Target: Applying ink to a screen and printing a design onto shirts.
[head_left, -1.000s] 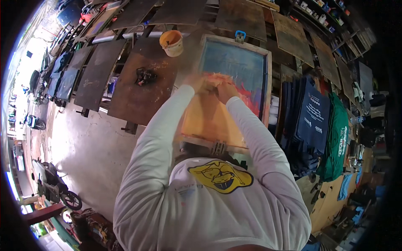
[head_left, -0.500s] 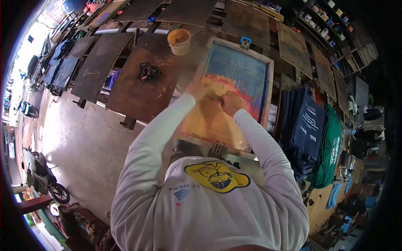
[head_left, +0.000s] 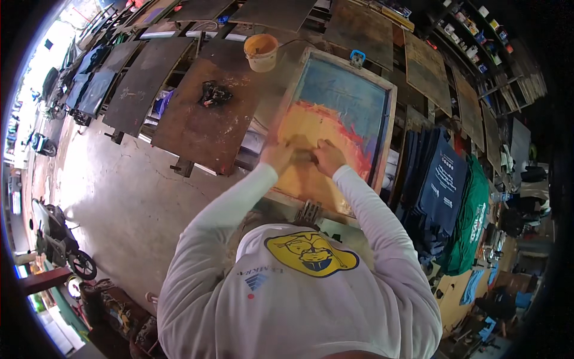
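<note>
My left hand (head_left: 279, 156) and my right hand (head_left: 328, 158) are close together over the lower half of a wooden-framed printing screen (head_left: 390, 113). Both are closed, with a short dark edge showing between them. It looks like a squeegee (head_left: 306, 157), mostly hidden by my fingers. Orange-yellow ink (head_left: 308, 125) with a ragged pink-red border covers the mesh around my hands. Past the ink, the bare mesh (head_left: 341, 84) is blue-grey. A blue-handled clamp (head_left: 357, 57) is at the screen's far edge, and a dark metal hinge (head_left: 309, 210) at its near edge.
Left of the screen, a brown board (head_left: 203, 122) bears a crumpled black rag (head_left: 214, 94). An ink-stained bucket (head_left: 261, 54) stands behind it. Stacked dark blue fabric (head_left: 439, 179) and green fabric (head_left: 469, 221) hang at right. A motorcycle (head_left: 60, 239) stands on the floor at left.
Both hands have drawn nearer to my body across the screen, still side by side. The orange ink lies across the mesh in both frames. The whole view has shifted slightly.
</note>
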Action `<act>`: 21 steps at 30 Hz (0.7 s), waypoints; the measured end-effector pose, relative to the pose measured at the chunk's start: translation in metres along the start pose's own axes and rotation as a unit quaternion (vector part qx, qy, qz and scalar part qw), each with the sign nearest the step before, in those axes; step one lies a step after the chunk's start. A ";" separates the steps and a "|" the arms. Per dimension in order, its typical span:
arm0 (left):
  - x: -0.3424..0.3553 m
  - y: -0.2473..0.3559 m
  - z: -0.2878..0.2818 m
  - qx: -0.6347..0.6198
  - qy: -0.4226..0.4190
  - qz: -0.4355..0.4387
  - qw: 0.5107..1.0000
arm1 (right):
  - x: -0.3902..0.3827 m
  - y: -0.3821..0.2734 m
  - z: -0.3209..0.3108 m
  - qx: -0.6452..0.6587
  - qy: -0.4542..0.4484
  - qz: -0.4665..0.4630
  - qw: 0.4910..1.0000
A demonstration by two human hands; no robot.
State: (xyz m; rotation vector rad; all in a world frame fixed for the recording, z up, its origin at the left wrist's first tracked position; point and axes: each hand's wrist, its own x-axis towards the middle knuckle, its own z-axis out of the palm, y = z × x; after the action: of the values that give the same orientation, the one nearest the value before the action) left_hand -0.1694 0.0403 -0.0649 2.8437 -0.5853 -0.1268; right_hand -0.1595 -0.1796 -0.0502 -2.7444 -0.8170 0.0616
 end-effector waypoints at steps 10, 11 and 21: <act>0.027 0.053 0.027 0.078 0.084 -0.014 0.993 | 0.077 0.054 -0.021 -0.152 0.135 -0.117 0.972; 0.033 0.057 0.028 0.162 0.125 -0.005 0.979 | 0.092 0.055 -0.018 -0.170 0.097 -0.102 0.975; 0.050 0.033 0.038 -0.072 0.217 -0.186 0.956 | 0.161 0.041 0.008 -0.205 -0.001 -0.124 0.971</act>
State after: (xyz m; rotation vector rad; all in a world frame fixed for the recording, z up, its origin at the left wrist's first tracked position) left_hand -0.1413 -0.0173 -0.0958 2.6763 0.0501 0.3693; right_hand -0.0030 -0.1233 -0.0632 -2.9834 -1.2948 -0.1743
